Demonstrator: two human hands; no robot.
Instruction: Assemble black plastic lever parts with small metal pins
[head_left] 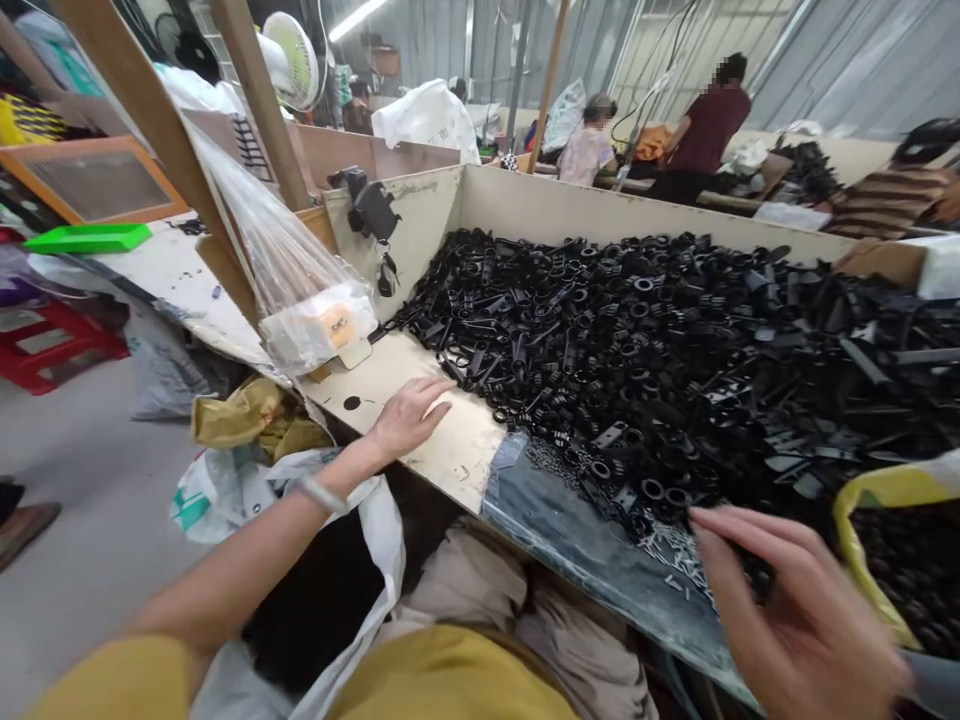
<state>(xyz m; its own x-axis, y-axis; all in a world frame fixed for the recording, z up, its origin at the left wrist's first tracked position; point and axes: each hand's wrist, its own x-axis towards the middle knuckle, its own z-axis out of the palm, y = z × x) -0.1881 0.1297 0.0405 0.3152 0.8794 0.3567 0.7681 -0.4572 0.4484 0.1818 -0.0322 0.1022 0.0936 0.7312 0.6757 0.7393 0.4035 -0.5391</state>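
My left hand (409,418) reaches over the pale board of the bench (457,465), fingers stretched out and thumb apart, at the near left edge of a heap of black plastic parts (585,330). Nothing shows in it. On the right, my right hand (806,600) is raised close to the camera, thumb and forefinger brought together in a pinch. Whatever they hold, if anything, is too small to make out. Just left of those fingertips, small silver pins (675,550) lie in a loose pile on the dark bench surface (570,520), beside black rings.
A yellow-rimmed sack (862,500) of dark pieces stands at the right. Below my left arm hangs a white bag (386,540) with black contents. A wooden post (161,120) and plastic-wrapped box (319,325) stand left. Several people sit or stand beyond the bench wall (600,210).
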